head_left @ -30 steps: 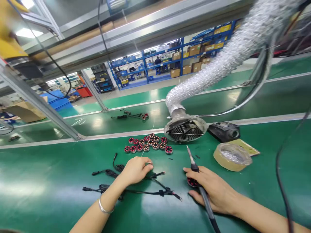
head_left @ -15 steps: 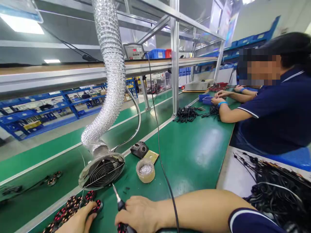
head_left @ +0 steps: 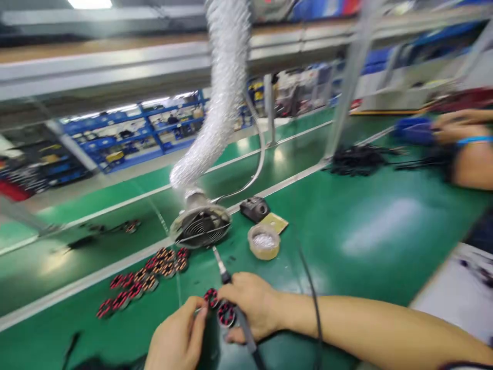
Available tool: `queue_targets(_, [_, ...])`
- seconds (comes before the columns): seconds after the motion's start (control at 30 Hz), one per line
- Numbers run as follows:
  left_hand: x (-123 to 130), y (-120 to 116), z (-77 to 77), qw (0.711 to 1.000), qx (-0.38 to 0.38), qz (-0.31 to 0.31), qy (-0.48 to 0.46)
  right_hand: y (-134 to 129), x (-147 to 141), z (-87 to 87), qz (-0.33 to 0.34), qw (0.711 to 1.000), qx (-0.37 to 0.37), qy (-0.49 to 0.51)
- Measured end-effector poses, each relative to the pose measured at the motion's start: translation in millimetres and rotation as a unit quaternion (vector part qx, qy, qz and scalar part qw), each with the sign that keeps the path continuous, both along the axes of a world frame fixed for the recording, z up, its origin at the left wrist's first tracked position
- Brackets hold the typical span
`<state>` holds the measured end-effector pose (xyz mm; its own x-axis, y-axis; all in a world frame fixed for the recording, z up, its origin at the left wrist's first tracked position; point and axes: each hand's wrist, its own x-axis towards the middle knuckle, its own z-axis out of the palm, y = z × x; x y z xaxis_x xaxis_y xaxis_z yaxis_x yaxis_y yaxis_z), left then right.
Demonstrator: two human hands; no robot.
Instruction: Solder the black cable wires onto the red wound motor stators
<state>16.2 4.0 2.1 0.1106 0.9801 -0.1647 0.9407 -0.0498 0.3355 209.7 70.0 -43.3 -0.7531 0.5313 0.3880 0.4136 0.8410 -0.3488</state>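
Observation:
My right hand (head_left: 256, 303) is wrapped round a soldering iron (head_left: 224, 272), its tip pointing up and away toward the fan. A round motor stator (head_left: 226, 314) with red and black segments sits between the same hand's fingers and thumb. My left hand (head_left: 179, 331) comes in from below, thumb and forefinger pinching the edge of another stator (head_left: 211, 297) close beside it. Farther left, several stators (head_left: 150, 272), some copper-coloured and some red, lie grouped on the green bench. Motion smears the picture somewhat.
A round fume fan (head_left: 202, 226) on a silver duct (head_left: 227, 87) stands behind the iron. Right of it are a tub of silvery material (head_left: 264, 241), a yellow pad (head_left: 275, 222) and a black holder (head_left: 254, 209). A cable (head_left: 310, 282) crosses my right forearm. A co-worker's hands (head_left: 462, 126) work at far right.
The view has swung left and down. My left hand has gone from the stator pile to beside my right hand, bringing a stator. The right hand still grips the iron.

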Motion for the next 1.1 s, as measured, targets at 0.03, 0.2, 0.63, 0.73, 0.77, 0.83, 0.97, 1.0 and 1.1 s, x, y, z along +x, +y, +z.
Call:
queue_targets(0.03, [2.8,-4.4,3.8,1.000,-0.016,-0.006,-0.007,-1.0,3.2,1.2,0.016,1.000,-0.016,0.015])
queue_targets(0.2, [1.8,-12.7,3.8,0.999,-0.046,-0.014,-0.022,3.3,11.4,1.8,0.076,0.988,-0.096,0.094])
queue_targets(0.63, [10.7,-6.7,2.6,0.996,-0.063,0.044,-0.047,-8.6,-2.3,-2.6,0.113,0.979,-0.115,0.123])
queue_targets(0.73, [11.3,-6.6,2.3,0.996,-0.065,0.038,-0.049,-8.9,-2.4,-1.2,0.109,0.978,-0.128,0.126])
queue_targets(0.77, [10.6,-6.2,2.5,0.996,-0.064,0.036,-0.052,-9.1,-2.4,-1.0,0.105,0.978,-0.133,0.121])
queue_targets(0.83, [8.0,-4.9,3.6,0.996,-0.064,0.035,-0.055,-9.7,-2.5,-1.2,0.097,0.979,-0.141,0.108])
queue_targets(0.97, [4.6,-2.2,7.1,0.995,-0.070,0.052,-0.052,-10.8,-2.9,-2.9,0.092,0.980,-0.142,0.101])
queue_targets(1.0, [5.6,-2.1,8.1,0.994,-0.074,0.056,-0.056,-10.9,-3.3,-3.2,0.091,0.981,-0.140,0.103])
queue_targets(1.1, [13.7,-2.2,10.4,0.994,-0.067,0.070,-0.053,-11.0,-5.1,-4.1,0.089,0.981,-0.118,0.125])
